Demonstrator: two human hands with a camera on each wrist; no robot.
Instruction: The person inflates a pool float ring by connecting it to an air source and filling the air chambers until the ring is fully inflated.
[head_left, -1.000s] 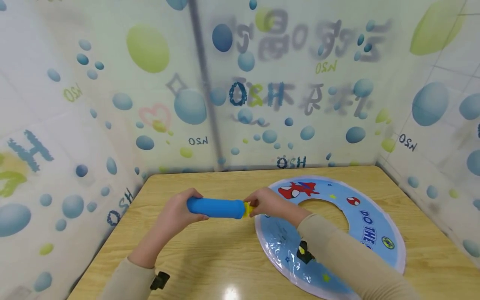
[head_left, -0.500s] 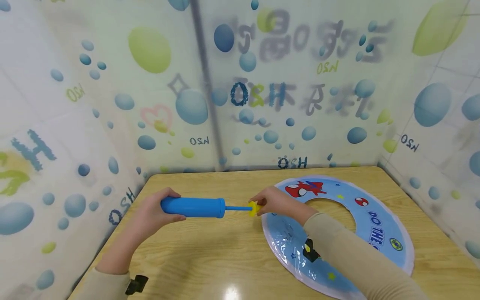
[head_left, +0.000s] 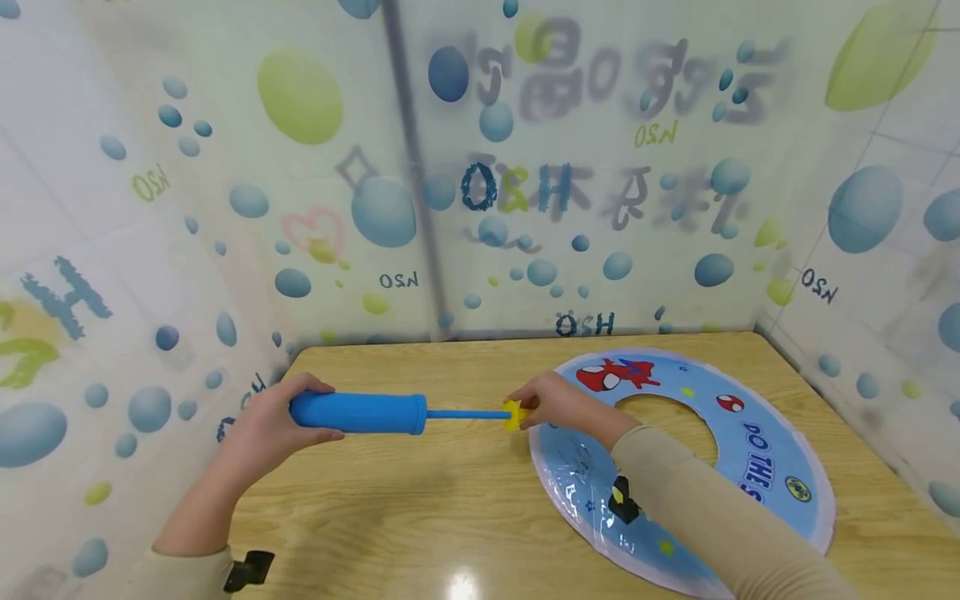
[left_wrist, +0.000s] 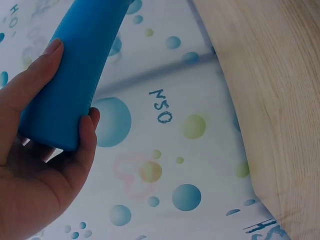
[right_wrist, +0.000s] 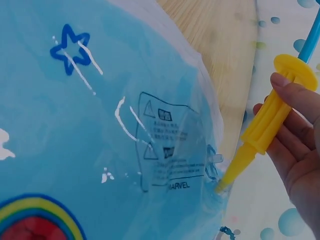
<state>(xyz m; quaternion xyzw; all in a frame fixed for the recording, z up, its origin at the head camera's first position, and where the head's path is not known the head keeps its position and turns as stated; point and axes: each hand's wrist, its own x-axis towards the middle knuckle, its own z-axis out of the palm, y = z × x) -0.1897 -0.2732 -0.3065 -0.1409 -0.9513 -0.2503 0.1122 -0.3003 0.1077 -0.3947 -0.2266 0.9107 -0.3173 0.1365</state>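
A blue hand pump (head_left: 360, 413) is held level above the table, its thin blue rod (head_left: 468, 414) drawn out to the right. My left hand (head_left: 262, 429) grips the far left end of the barrel, thumb on one side and fingers on the other. With my right hand (head_left: 558, 408) I hold the yellow nozzle (right_wrist: 267, 120), thumb and fingers around it just behind its round flange. The nozzle's tip lies at the edge of a blue swim ring (head_left: 570, 467), close to a clear valve (right_wrist: 215, 159). Whether the tip sits inside a valve, I cannot tell.
The swim ring covers the right part of the wooden table (head_left: 420, 517), under my right forearm. A wall sheet (head_left: 480, 275) with printed bubbles rises behind the table and on both sides.
My left hand has moved left with the barrel, drawing the rod out of it. My right hand and the swim ring have shifted slightly right in view.
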